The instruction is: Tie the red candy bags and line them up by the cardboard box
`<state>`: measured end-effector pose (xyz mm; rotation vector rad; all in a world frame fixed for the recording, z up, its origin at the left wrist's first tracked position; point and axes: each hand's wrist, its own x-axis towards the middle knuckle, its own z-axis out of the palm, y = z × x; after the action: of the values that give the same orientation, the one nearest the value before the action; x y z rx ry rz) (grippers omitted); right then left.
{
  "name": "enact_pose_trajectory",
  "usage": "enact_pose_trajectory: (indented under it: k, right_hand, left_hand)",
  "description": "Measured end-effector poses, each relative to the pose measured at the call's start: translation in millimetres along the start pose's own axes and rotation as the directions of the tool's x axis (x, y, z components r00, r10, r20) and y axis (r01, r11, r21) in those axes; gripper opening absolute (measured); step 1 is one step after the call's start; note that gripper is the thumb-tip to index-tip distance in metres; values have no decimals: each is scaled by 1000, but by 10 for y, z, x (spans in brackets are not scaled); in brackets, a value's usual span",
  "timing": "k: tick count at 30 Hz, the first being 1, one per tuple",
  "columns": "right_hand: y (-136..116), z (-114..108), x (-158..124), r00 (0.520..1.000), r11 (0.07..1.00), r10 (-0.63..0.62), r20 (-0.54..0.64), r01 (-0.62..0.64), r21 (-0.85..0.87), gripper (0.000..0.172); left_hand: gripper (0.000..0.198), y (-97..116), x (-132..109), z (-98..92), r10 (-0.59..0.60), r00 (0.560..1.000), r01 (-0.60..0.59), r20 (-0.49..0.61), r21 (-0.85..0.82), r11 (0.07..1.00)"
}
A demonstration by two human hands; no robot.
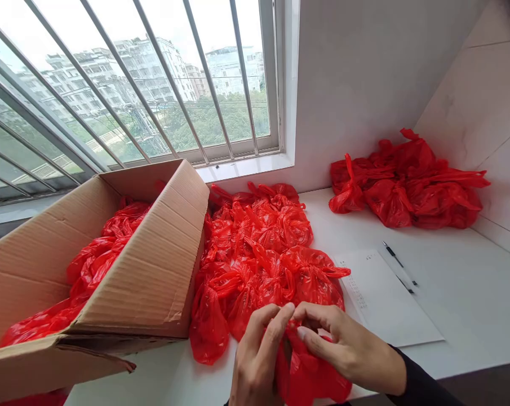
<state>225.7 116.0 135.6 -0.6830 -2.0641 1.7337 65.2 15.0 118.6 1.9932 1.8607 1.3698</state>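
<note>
Both of my hands meet over a red plastic bag [309, 369] at the front of the white table [457, 293]. My left hand [258, 355] pinches the top of the bag between thumb and fingers. From the other side, my right hand [343, 344] grips the same gathered plastic, thumb against the fingers. The bag's body bulges below my hands; what it contains is hidden. Just beyond lie several tied red bags [258, 242], packed close together against the box.
An open cardboard box [145, 265] with red bags [106, 248] inside stands at left. More red bags [407, 186] are heaped in the back right corner. A sheet of paper [385, 299] and a pen [398, 262] lie at right. Behind is a barred window [187, 90].
</note>
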Motion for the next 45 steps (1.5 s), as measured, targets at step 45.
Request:
enact_pose_trajectory:
  k: [45]
  right_hand:
    - [1534,610,-447,968,627,-180,-172,-22,-779,64]
  left_hand:
    - [63,-563,-963,723,25,906,-222,422,424,878]
